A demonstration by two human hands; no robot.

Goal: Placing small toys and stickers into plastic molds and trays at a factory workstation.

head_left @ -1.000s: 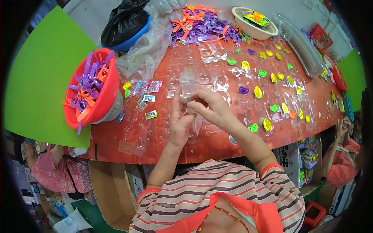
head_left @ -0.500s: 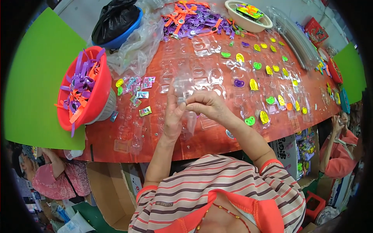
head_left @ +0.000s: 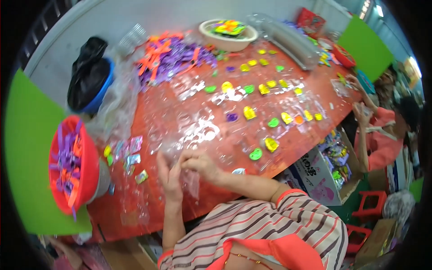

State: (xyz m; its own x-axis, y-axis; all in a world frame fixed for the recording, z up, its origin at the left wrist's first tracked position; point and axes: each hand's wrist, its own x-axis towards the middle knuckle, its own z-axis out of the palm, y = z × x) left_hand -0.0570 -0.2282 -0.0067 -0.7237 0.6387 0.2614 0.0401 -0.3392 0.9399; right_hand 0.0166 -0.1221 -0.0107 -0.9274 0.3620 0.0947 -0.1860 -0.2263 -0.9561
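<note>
A big orange counter [head_left: 153, 121] fills most of the view, and clear plastic wrappers lie all over it. At its left edge stands a red bowl [head_left: 87, 166] full of purple and orange plastic pieces. Behind that, a blue bucket [head_left: 101, 92] holds a black bag [head_left: 87, 63]. Near the far side a heap of purple and orange pieces [head_left: 173, 56] is spread out, and just beside it sits a cream bowl [head_left: 227, 42] with bright bits inside. A long stack of clear trays [head_left: 290, 40] lies at the far right. Small yellow and green toys [head_left: 271, 144] are dotted across the middle of the counter, each well apart from the next. At the near edge, the left hand [head_left: 168, 175] is half open with its fingers pointing up, and it touches a small clear plastic bag [head_left: 191, 182]. The right hand [head_left: 198, 163] is pinched shut on the top of that same bag, right next to the left one. A few shiny little packets [head_left: 130, 153] lie just to the left of the hands. On the right, another person in an orange top [head_left: 378, 146] sits beside a cardboard box [head_left: 315, 168].
</note>
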